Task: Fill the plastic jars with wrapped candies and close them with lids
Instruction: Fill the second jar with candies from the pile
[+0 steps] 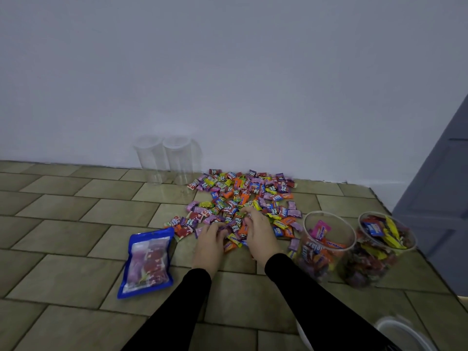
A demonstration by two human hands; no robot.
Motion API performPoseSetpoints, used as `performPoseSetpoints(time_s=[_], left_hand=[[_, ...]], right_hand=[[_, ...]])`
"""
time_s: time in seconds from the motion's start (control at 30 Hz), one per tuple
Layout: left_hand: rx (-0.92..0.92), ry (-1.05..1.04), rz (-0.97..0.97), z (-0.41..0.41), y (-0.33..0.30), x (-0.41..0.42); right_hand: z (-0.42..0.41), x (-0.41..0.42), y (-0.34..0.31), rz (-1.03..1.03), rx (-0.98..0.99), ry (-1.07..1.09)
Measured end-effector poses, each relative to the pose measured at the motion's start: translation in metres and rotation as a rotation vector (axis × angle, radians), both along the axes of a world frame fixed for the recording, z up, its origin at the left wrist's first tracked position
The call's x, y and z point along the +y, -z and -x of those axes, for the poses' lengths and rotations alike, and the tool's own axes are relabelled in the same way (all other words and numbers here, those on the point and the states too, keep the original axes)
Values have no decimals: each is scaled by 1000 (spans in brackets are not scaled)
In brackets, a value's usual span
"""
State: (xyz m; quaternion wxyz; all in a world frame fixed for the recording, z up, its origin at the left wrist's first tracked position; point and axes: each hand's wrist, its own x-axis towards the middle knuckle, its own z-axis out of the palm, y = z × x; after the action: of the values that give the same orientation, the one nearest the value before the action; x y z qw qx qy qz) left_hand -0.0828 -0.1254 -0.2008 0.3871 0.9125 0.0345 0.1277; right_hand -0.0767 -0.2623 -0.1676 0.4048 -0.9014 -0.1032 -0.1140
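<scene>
A spread of wrapped candies (243, 196) in many colours lies on the tiled floor near the wall. My left hand (209, 243) and my right hand (258, 231) rest palm down on the pile's near edge, fingers curled over candies. Two clear plastic jars stand open to the right: one (326, 245) partly filled, another (382, 249) holding more candies. Two empty clear jars (152, 160) (181, 160) stand by the wall at the back. White lids (402, 333) show at the bottom right, blurred.
A blue zip pouch of sweets (147, 263) lies flat to the left of my hands. A white wall runs along the back. A grey door or cabinet (440, 186) stands at the right edge.
</scene>
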Motion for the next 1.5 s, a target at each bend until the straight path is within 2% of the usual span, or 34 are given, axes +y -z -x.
performPoseSetpoints(time_s=[0.2, 0.4, 0.63, 0.87, 1.03, 1.27, 1.5], left_hand=[[-148, -37, 115, -2, -19, -9], [-331, -21, 354, -1, -67, -29], [-391, 108, 630, 5, -117, -69], [-371, 318, 637, 20, -141, -119], [-315, 361, 624, 25, -137, -144], [-270, 404, 604, 33, -135, -163], [-253, 361, 631, 39, -129, -169]], right_hand=[[10, 5, -30, -172, -131, 25], [18, 2, -72, -334, -232, -17], [29, -20, -124, -523, -398, 54], [42, -76, -138, -615, -388, 235], [51, -107, -126, -657, -325, 302], [53, -117, -113, -624, -243, 288], [60, -114, -105, -613, -274, 267]])
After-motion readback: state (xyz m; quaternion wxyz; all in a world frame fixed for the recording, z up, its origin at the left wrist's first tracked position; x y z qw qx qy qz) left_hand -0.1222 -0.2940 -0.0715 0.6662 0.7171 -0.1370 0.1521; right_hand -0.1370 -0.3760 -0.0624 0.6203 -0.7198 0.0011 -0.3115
